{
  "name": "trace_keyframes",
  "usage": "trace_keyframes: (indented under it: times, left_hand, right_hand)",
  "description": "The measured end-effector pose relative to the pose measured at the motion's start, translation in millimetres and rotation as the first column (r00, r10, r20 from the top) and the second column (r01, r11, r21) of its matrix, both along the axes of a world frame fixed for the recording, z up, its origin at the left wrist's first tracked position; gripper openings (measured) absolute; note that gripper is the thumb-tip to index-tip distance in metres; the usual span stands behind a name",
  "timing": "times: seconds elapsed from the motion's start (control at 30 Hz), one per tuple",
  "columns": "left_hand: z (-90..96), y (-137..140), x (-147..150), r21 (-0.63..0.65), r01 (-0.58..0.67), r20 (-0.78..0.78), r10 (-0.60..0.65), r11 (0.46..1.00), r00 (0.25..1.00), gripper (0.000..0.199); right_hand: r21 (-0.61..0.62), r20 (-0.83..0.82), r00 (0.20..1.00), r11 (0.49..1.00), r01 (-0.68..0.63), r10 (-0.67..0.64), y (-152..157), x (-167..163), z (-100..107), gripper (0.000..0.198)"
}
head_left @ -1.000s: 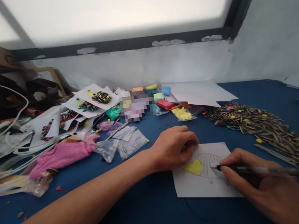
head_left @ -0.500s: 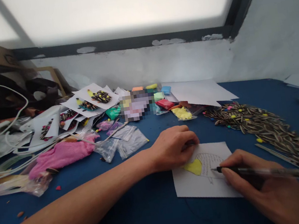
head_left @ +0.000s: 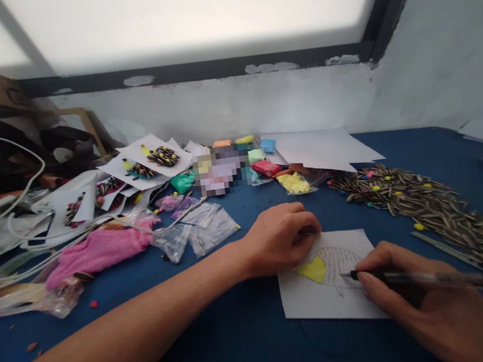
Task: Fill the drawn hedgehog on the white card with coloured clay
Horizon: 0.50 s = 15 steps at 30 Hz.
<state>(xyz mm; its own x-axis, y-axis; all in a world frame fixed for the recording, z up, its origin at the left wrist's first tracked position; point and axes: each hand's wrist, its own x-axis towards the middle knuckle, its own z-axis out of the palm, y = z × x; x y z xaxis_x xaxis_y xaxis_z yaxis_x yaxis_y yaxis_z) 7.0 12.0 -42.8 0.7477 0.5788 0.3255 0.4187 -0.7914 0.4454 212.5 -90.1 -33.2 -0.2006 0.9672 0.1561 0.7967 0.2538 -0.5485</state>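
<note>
A: What could go wrong from here?

B: The paper (head_left: 304,304) could be skewed if too little weight is put on it by the left hand (head_left: 281,238), since only its upper left corner is covered. A stray line could then be left across the drawing (head_left: 336,260) by the pen (head_left: 439,278). Strokes could also be smudged if they are brushed by the right hand (head_left: 424,299).

A: How are the fingers set?

B: The pen is pinched between right thumb and forefinger, its tip pointed at the drawing. The left fingers are curled in together; whether anything is gripped beneath them cannot be told.

A: Where is the paper, and how does it look?

B: It is laid flat on the blue table (head_left: 247,348), between the hands, near the heap of striped seeds (head_left: 419,198). It is white, with a rounded outline drawn on it. Rows of short dark marks are set inside, the left end is coloured yellow, and a small leg-like shape is drawn below. The outline's right end is partly hidden by the right hand.
</note>
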Motion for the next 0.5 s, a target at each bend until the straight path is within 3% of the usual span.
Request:
trace_keyframes:
  times: [0.5]
  left_hand:
    - [-0.1, -0.3, -0.8, 0.002, 0.005, 0.009, -0.005, 1.0, 1.0, 0.018]
  right_hand:
    - [0.018, -0.012, 1.0, 1.0, 0.01, -0.01, -3.3, -3.9, 4.6, 0.022]
